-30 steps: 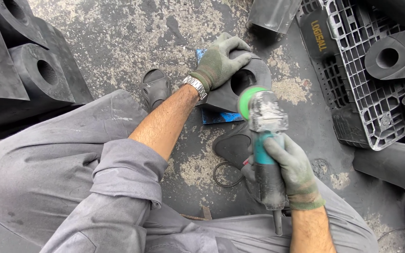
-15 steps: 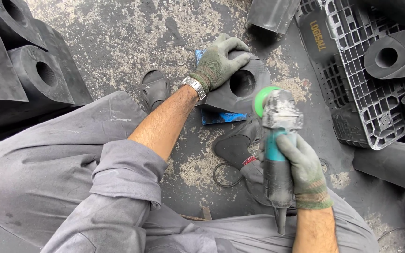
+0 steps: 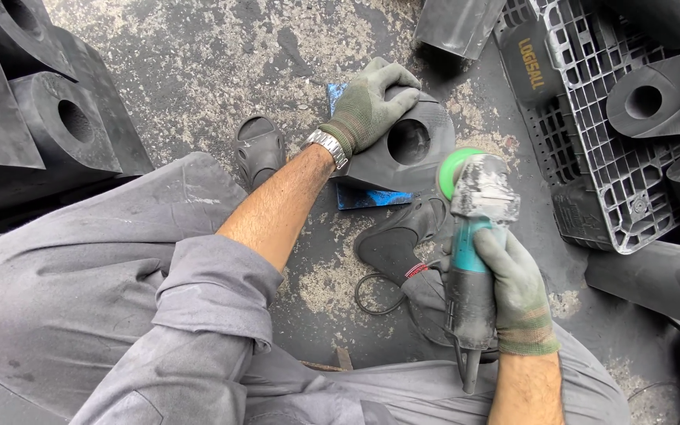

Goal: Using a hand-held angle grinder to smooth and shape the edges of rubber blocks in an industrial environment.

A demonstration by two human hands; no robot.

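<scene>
My left hand (image 3: 370, 104), in a green-grey work glove, presses down on a black rubber block with a round hole (image 3: 403, 145) that rests on a blue pad (image 3: 356, 197) on the ground. In my right hand (image 3: 517, 287), gloved the same way, I grip the teal body of an angle grinder (image 3: 472, 236). Its green disc (image 3: 454, 169) hovers at the block's right edge, just beside the hole; whether it touches is unclear.
Black rubber blocks with holes (image 3: 49, 118) are stacked at the left. A grey plastic pallet (image 3: 592, 118) carrying more black pieces (image 3: 655, 90) fills the upper right. A black sandal (image 3: 260, 149) and a loose cable loop (image 3: 375, 295) lie on the dusty floor.
The grinder has shifted to the right and slightly down along the block's edge. My left hand has stayed on the block.
</scene>
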